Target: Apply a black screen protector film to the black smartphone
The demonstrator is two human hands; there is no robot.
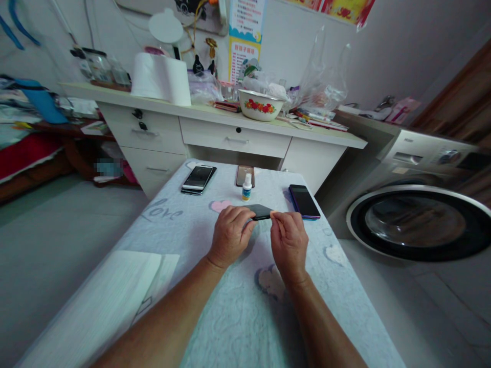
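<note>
Between both hands a dark phone (259, 210) is held above the cloth-covered table (230, 306). My left hand (231, 232) is closed on its left end, thumb below and fingers on top. At the right corner my right hand (287, 239) pinches the phone's edge; whether a thin film or case is also in that pinch I cannot tell. Just beyond stands a small white spray bottle (246, 188) with a blue and yellow label. Behind the bottle lies a phone case or phone (241, 175) with a brownish face. To the right rests another dark phone (304, 201) with a blue-purple edge.
Stacked phones (198, 179) lie at the table's far left. A folded pale cloth or paper (115, 281) covers the near left. Behind stands a white desk (230, 134) with a floral bowl (261, 105) and paper rolls (161, 76). A washing machine (422, 168) is at right.
</note>
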